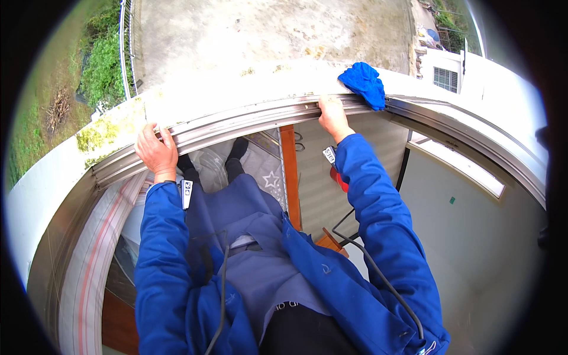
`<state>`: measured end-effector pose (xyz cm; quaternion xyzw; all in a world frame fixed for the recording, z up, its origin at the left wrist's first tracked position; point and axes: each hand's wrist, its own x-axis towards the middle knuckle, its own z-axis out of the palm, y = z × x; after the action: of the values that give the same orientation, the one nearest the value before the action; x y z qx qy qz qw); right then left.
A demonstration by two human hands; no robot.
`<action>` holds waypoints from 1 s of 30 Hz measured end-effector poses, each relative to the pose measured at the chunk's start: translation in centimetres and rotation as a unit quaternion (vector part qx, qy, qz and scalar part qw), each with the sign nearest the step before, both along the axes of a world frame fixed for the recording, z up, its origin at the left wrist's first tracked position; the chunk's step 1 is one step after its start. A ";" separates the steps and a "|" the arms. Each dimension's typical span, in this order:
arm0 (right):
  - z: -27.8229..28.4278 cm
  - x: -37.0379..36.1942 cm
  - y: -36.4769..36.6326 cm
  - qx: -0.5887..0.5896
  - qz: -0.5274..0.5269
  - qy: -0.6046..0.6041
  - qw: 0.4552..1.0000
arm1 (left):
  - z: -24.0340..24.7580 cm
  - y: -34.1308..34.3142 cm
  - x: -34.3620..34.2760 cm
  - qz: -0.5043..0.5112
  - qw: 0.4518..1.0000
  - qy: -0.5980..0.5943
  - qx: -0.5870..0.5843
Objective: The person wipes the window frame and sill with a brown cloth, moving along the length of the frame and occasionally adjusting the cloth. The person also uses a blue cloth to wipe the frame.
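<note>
We looked straight down over a wide white sill with mossy patches, and below it a weathered concrete roof slab spread out, with green scrub off to the left. Along the sill's inner edge ran the curved grey metal window track, and both hands were on it, well apart.

The left hand was closed over the track's rail, fingers curled on top. The right hand gripped the same rail further along, clamped in the same way. Just beside the right hand, touching the track, lay a crumpled bright blue cleaning cloth, held by neither hand.

Our reading: the work was between wipes, the person braced on the track while leaning out, the cloth parked. The next move would call for freeing the right hand to take up the cloth while the left hand kept the hold, weight kept inboard.

Small grey clip-on devices sat at both blue sleeves' cuffs.
</note>
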<state>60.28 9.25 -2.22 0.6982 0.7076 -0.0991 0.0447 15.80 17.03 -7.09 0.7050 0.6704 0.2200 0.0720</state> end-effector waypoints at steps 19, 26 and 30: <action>0.8 -11.3 2.0 0.119 -0.412 0.763 0.484 | 1.8 0.2 0.5 0.008 0.993 -0.109 -0.035; 3.7 -10.3 -3.0 0.071 -0.439 0.784 0.433 | 4.5 -2.0 5.7 -0.145 0.963 -0.186 -0.132; 4.9 -10.5 -4.0 0.081 -0.458 0.770 0.436 | 5.4 -2.5 8.9 -0.195 0.938 -0.216 -0.187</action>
<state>49.78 5.29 2.71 0.5557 0.0307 -0.5442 -0.6278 24.73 14.53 -1.73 0.7313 0.5169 0.2195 0.3872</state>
